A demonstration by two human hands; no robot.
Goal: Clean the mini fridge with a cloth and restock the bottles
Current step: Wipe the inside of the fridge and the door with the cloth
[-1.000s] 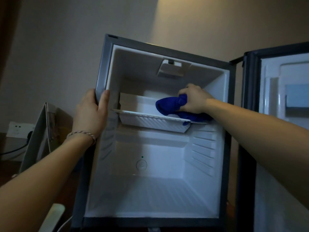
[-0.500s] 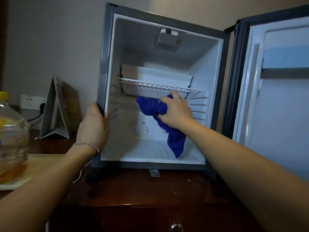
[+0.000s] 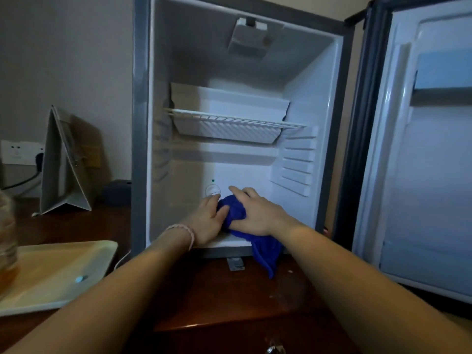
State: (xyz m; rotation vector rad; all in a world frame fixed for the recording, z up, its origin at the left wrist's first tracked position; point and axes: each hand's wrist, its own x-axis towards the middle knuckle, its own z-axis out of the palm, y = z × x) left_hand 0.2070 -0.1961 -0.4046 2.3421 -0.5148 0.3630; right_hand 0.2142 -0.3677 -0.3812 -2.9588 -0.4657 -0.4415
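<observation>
The blue cloth [image 3: 233,212] lies bunched on the floor of the mini fridge [image 3: 245,154], toward the front of the lower compartment, with a loose tail spilling over the fridge's front lip and hanging down onto the dark wooden cabinet top [image 3: 229,297] at about 5 o'clock from the bundle. The right hand [image 3: 255,213] rests on top of the cloth, fingers stretched forward and flat over it, pressing rather than curling round it. The left hand [image 3: 208,221] sits just beside it at 9 o'clock, its thumb touching the cloth's edge and its fingers laid forward on the fridge floor — whether any of them pinch the fabric cannot be told. A braided bracelet [image 3: 182,232] circles the left wrist.

Directly behind the hands, at 12 o'clock, a round dial [image 3: 212,190] is set in the back wall with a small green dot above it. Higher up, a white wire shelf [image 3: 235,121] spans the compartment, and a light housing [image 3: 249,37] hangs from the ceiling. The fridge door [image 3: 421,149] stands open at 3 o'clock.

Out at 9 o'clock from the fridge, a folded card stand [image 3: 65,162] is propped upright near a wall socket [image 3: 19,152]. At 8 o'clock, a pale tray [image 3: 56,272] lies on the cabinet, and a bottle [image 3: 6,241] with amber liquid stands on it — cut by the frame's left edge.
</observation>
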